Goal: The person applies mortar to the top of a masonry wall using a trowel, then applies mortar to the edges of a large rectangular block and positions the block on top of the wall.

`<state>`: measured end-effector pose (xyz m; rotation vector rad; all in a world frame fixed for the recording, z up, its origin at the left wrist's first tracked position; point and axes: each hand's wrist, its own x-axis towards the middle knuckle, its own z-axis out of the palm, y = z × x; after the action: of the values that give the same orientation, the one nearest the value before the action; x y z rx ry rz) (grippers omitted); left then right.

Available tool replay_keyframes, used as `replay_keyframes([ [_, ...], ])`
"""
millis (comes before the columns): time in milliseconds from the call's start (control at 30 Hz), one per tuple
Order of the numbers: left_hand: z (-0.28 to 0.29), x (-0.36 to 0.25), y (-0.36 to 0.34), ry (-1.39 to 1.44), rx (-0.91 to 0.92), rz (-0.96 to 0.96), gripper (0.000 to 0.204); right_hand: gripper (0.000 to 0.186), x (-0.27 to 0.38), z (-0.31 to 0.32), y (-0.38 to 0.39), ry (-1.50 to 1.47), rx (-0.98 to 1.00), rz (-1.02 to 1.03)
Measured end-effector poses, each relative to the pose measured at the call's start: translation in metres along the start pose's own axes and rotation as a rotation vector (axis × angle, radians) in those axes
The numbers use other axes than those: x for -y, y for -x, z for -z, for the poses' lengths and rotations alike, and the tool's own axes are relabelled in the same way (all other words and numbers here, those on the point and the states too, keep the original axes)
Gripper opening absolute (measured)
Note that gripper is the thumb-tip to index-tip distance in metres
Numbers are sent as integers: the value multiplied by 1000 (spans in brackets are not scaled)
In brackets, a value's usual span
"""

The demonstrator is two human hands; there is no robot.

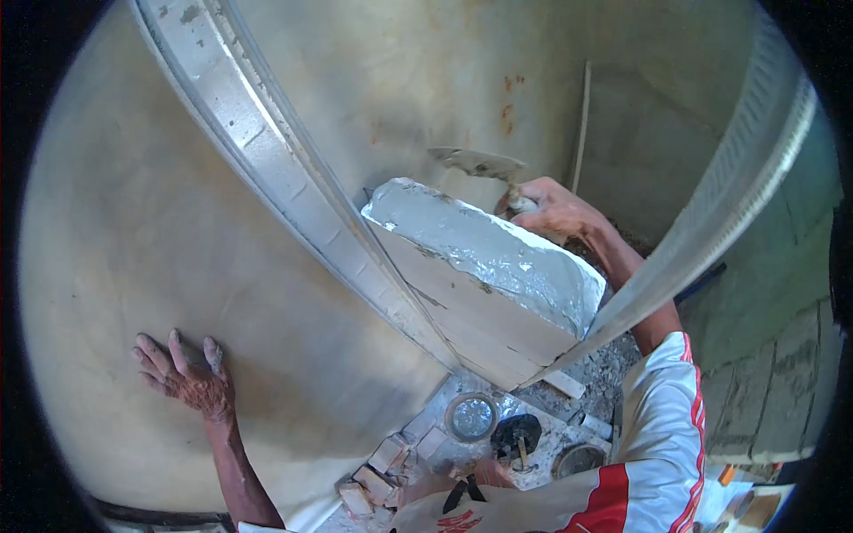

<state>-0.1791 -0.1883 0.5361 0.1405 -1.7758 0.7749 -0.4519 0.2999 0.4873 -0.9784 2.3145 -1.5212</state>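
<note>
My left hand (188, 377) lies spread against the smooth beige-grey wall (107, 240) at the left. My right hand (555, 209) is closed on the handle of a trowel (475, 163), whose mortar-smeared blade is raised at the back, just beyond a narrow block wall (462, 311). Glossy white-grey mortar (484, 253) coats the top of that block wall. A long metal profile (231, 107) runs down its left side, and a second metal strip (711, 222) rises along its right, in front of part of my right forearm.
Below are a round metal bucket (471, 415), a black container (515, 433) with a stick, another round container (577, 464), loose brick pieces (373, 484) and grey rubble (595, 391). A thin pale strip (582, 124) leans at the back. Grey blockwork (791, 382) stands at the right.
</note>
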Motion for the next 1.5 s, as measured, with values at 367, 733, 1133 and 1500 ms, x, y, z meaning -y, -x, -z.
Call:
replay_keyframes([
  [367,1,-1,-2,-46,19,-32,50,30,-26,-39,-78,-41,92,174],
  [733,2,-1,0,-22,35,-14,51,30,-83,-35,-76,242,-39,245],
  [1133,-1,-2,0,-38,24,-24,53,27,-15,7,-72,347,-108,90],
  [1500,-13,-9,-1,85,-26,25,59,37,-68,20,11,278,-135,118],
])
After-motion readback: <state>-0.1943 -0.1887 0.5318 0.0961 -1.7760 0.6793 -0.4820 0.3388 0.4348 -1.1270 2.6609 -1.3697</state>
